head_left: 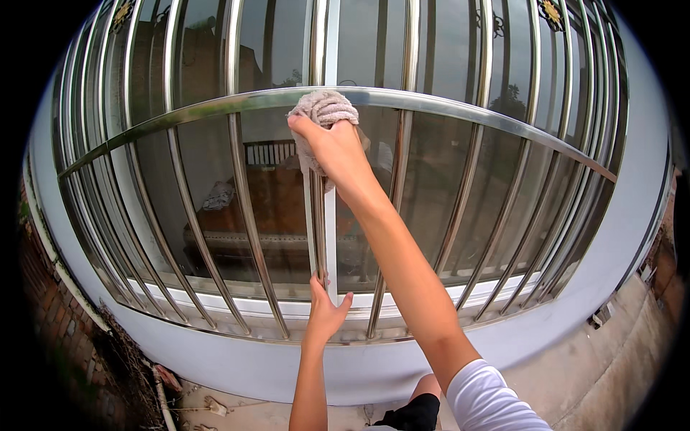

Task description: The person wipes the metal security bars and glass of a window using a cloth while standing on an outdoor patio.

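Observation:
A bunched pale pinkish-grey cloth is in my right hand, which presses it where an upright metal bar meets the horizontal rail. Part of the cloth hangs down along the bar and hides some of it. Lower on the same metal bar, my left hand has its fingers curled about the bar, partly hidden, while its thumb sticks out to the right. Behind the bars lies a sliding window with a white frame.
More shiny upright bars form a window grille on both sides. Below it runs a white wall above a concrete floor. Bricks and dry twigs lie at the left. Brown furniture shows through the glass.

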The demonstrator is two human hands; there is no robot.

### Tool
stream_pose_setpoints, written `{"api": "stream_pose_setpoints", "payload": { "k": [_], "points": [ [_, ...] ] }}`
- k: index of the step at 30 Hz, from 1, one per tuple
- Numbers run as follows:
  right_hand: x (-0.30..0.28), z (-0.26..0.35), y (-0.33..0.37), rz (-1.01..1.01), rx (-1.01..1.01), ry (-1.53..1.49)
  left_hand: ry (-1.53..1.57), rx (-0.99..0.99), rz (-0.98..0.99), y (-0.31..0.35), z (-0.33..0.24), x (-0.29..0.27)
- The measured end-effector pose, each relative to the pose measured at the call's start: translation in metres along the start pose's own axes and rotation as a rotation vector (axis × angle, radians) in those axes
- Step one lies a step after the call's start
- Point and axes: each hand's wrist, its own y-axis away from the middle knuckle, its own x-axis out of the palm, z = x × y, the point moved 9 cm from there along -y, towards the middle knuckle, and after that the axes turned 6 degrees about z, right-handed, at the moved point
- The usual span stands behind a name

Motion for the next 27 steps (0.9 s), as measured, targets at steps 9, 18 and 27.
{"api": "stream_pose_setpoints", "payload": {
  "k": [9,18,27],
  "points": [
    [-0.014,-0.024,-0.022,-0.191,-0.305,-0.184,-0.197,-0.063,-0.016,0.009,-0.024,-0.008],
    [-0.007,-0.032,-0.011,-0.092,-0.440,-0.123,-0.371,0.305,-0.712,-0.044,-0.148,-0.174],
    [0.028,-0.256,0.204,-0.220,-0.047,0.348,-0.371,0.502,-0.738,-0.087,-0.122,-0.183]
  ]
}}
